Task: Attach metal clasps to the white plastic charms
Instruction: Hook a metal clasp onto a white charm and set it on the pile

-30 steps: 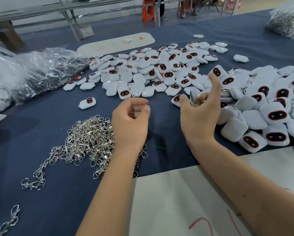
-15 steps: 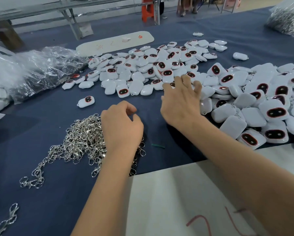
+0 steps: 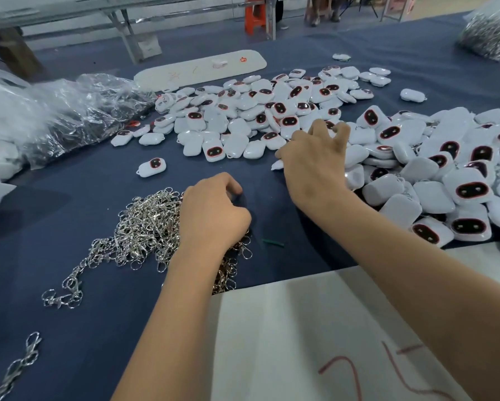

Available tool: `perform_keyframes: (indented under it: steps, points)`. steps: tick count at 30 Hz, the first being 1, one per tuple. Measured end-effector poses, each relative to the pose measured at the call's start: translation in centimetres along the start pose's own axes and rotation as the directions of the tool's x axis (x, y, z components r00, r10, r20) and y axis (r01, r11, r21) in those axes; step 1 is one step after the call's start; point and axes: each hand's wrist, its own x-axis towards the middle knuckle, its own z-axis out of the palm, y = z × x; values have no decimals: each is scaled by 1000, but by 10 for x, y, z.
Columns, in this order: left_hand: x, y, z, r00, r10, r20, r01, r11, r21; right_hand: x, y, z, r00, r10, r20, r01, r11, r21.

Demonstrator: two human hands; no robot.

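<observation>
Head view, nearest me: a white sheet (image 3: 301,328) with red marks lies on the blue cloth (image 3: 84,204) under my forearms. Just beyond it my left hand (image 3: 214,215) rests on the tangled heap of metal clasps (image 3: 139,230), fingers curled down into it; whether they already pinch a clasp I cannot tell, since my knuckles hide the tips. My right hand (image 3: 315,166) reaches further out, fingers spread and slightly hooked over the near edge of the white plastic charms (image 3: 434,180), touching them but closed on none that I can see.

I judge this the fetching step: one clasp and one charm have to be singled out, then brought together in front of me. The clasps are hooked into each other, so freeing just one may drag others along.

Further off lie a second spread of charms (image 3: 257,117), one stray charm (image 3: 152,167), crumpled plastic bags (image 3: 55,111) to the left, and a long white board (image 3: 202,70) behind.
</observation>
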Motion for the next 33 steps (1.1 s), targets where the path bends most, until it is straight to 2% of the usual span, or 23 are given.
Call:
perform_keyframes:
  steps: [8, 12, 14, 17, 20, 23, 26, 28, 30, 33]
  points:
    - [5, -5, 0, 1000, 21, -16, -21, 1000, -22, -19, -15, -4, 994, -51, -93, 58, 995, 76]
    - [5, -4, 1, 998, 37, -42, -37, 999, -5, -33, -27, -7, 989, -90, -114, 121, 945, 305]
    - [5, -5, 2, 998, 41, -46, -40, 999, 9, -40, -28, -7, 992, -45, -114, 98, 854, 510]
    - [6, -6, 2, 998, 36, -51, -36, 999, 14, -47, -24, -5, 1000, -11, -8, 13, 619, 785]
    - [6, -5, 2, 999, 32, -42, -29, 998, 56, -52, -14, -1, 1000, 6, 25, -25, 498, 867]
    - [6, -4, 3, 996, 47, -71, -46, 999, 23, -53, -5, 3, 991, 67, 118, -134, 359, 924]
    - [6, -1, 4, 991, 66, -119, -83, 985, -150, -50, -3, 5, 978, 76, 194, -206, 216, 954]
    - [5, 3, 4, 992, 9, -126, -64, 897, -438, -49, -1, 9, 981, 67, 184, -193, 153, 969]
    - [3, 11, 4, 995, -68, -70, -3, 693, -720, -48, 1, 12, 986, 49, 160, -165, 113, 980]
    - [1, 18, 4, 995, -100, 15, 60, 469, -881, -51, 1, 13, 996, -12, 91, -90, 67, 994]
